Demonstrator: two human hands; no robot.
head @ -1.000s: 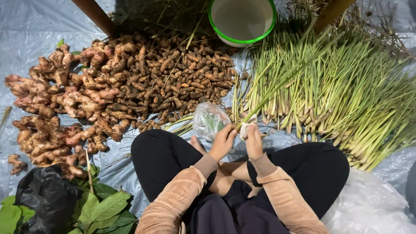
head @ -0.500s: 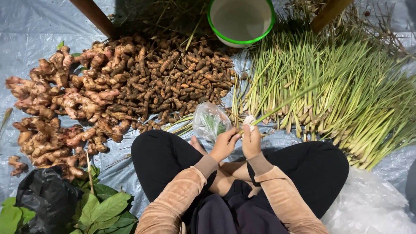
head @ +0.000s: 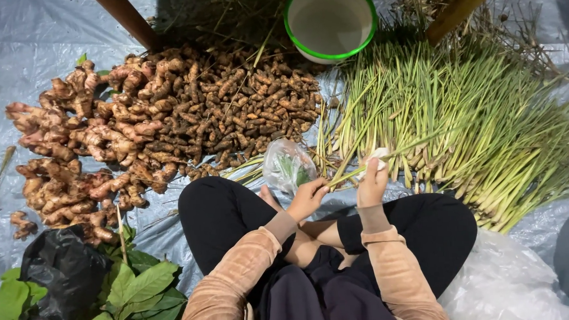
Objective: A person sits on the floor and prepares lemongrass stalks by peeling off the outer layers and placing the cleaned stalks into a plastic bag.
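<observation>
Both hands work above the crossed legs. Left hand pinches the base end of a lemongrass stalk, fingers closed on it. Right hand grips the same stalk further along, with something white held at the fingertips. Stalk slants up to the right, toward the lemongrass pile. Small clear plastic bag lies just beside the left hand. Beyond: brown roots, ginger, green-rimmed bowl. Black bag rests on green leaves.

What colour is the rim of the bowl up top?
Bright green; the bowl is white inside. The head view shows it, past the lemongrass stalks.
</observation>
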